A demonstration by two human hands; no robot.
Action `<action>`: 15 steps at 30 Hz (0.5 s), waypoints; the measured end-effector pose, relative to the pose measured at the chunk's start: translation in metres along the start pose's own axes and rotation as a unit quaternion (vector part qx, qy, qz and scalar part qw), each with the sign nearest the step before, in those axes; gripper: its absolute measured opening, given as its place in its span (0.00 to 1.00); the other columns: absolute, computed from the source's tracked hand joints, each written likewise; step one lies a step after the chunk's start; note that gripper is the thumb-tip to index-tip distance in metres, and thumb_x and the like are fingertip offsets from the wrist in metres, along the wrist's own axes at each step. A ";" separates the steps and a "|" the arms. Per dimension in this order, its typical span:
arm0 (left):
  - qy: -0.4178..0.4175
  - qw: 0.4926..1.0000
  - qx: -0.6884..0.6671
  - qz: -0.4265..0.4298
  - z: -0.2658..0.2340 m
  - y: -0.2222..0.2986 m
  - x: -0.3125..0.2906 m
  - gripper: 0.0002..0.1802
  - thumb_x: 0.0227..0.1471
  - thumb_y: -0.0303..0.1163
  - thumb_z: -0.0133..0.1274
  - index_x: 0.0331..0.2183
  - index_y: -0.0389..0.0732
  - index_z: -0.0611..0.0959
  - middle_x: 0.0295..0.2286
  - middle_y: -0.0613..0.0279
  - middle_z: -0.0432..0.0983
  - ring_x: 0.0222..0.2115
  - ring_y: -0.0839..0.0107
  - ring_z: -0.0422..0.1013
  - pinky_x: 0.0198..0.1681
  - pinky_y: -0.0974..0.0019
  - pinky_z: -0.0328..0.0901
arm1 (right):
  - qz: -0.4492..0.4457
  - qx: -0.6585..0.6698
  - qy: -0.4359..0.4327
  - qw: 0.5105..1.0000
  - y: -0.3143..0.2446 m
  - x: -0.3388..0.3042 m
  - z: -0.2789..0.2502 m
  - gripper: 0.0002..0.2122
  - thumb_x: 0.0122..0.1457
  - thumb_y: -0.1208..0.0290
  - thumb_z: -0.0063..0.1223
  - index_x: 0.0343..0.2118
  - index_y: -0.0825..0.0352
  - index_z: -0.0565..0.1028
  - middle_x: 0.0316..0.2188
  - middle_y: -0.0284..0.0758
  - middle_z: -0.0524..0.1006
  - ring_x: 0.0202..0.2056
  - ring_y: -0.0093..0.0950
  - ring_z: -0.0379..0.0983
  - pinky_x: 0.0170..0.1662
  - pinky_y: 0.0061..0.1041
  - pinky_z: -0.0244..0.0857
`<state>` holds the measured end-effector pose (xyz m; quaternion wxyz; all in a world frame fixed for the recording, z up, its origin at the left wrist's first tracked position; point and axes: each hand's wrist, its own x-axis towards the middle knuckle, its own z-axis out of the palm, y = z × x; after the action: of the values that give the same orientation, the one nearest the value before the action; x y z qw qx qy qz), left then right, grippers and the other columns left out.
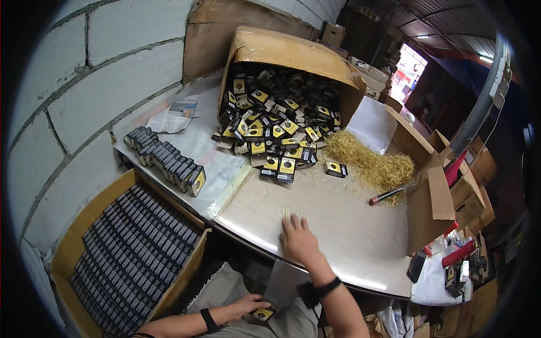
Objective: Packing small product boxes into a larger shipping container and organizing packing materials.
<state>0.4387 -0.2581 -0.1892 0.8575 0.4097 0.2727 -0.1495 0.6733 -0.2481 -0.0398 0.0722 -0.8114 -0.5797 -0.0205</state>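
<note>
My left hand (248, 305) is low over my lap, its fingers closed on a small black-and-yellow box (262, 314). My right hand (300, 241) lies on the pale tabletop (253, 205) near its front edge, fingers stretched out and holding nothing. A few thin yellow shreds (288, 214) lie at its fingertips. Beyond it, many similar small boxes (282, 130) spill from a large tipped carton (287, 45). One small box (336, 169) sits apart from the pile, beside a heap of yellow shredded filler (372, 158).
At lower left, an open carton (194, 253) holds tight rows of small boxes. A line of boxes (166, 159) stands on the table's left part, near a paper scrap (174, 115). A dark rod (389, 194) and an open carton (431, 194) are at the right.
</note>
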 end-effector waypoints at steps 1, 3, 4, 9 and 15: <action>-0.017 1.000 -0.011 0.003 -0.002 0.000 0.002 0.20 0.51 0.37 0.60 0.44 0.39 0.79 0.33 0.69 0.78 0.30 0.81 0.72 0.31 0.78 0.65 | -0.002 -0.006 0.018 1.000 -0.009 -0.027 -0.001 0.22 0.57 0.66 0.46 0.55 0.68 0.64 0.56 0.51 0.62 0.55 0.59 0.57 0.55 0.43 0.61; -0.034 0.999 0.014 -0.017 -0.005 0.005 0.003 0.20 0.50 0.37 0.60 0.44 0.40 0.79 0.33 0.71 0.78 0.30 0.82 0.71 0.30 0.79 0.63 | 0.016 -0.008 0.038 0.999 -0.027 -0.075 -0.012 0.21 0.56 0.70 0.46 0.54 0.69 0.65 0.55 0.52 0.63 0.55 0.58 0.57 0.54 0.42 0.61; -0.039 0.998 0.037 -0.035 -0.007 0.007 0.000 0.20 0.50 0.37 0.60 0.45 0.41 0.79 0.33 0.72 0.78 0.29 0.83 0.70 0.28 0.80 0.61 | 0.033 0.002 0.039 0.999 -0.039 -0.094 -0.021 0.21 0.55 0.72 0.46 0.54 0.68 0.66 0.55 0.51 0.63 0.55 0.58 0.57 0.54 0.41 0.62; -0.112 0.992 0.061 0.010 -0.015 0.012 -0.013 0.29 0.44 0.27 0.63 0.50 0.40 0.74 0.39 0.71 0.76 0.35 0.83 0.70 0.34 0.81 0.62 | 0.071 0.096 0.007 0.993 -0.076 -0.158 -0.056 0.22 0.51 0.80 0.46 0.52 0.65 0.68 0.54 0.45 0.66 0.57 0.50 0.59 0.53 0.38 0.63; -0.121 0.992 0.025 0.027 -0.015 0.008 -0.005 0.30 0.43 0.16 0.59 0.51 0.35 0.71 0.44 0.63 0.74 0.44 0.75 0.71 0.46 0.73 0.67 | 0.139 0.330 0.011 0.934 -0.061 -0.190 -0.025 0.22 0.44 0.87 0.44 0.46 0.68 0.73 0.46 0.44 0.74 0.48 0.42 0.70 0.51 0.35 0.65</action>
<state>0.4332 -0.2408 -0.1893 0.8777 0.4169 0.1518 -0.1812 0.5554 -0.4101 -0.0314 0.3442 -0.8142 -0.4342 0.1736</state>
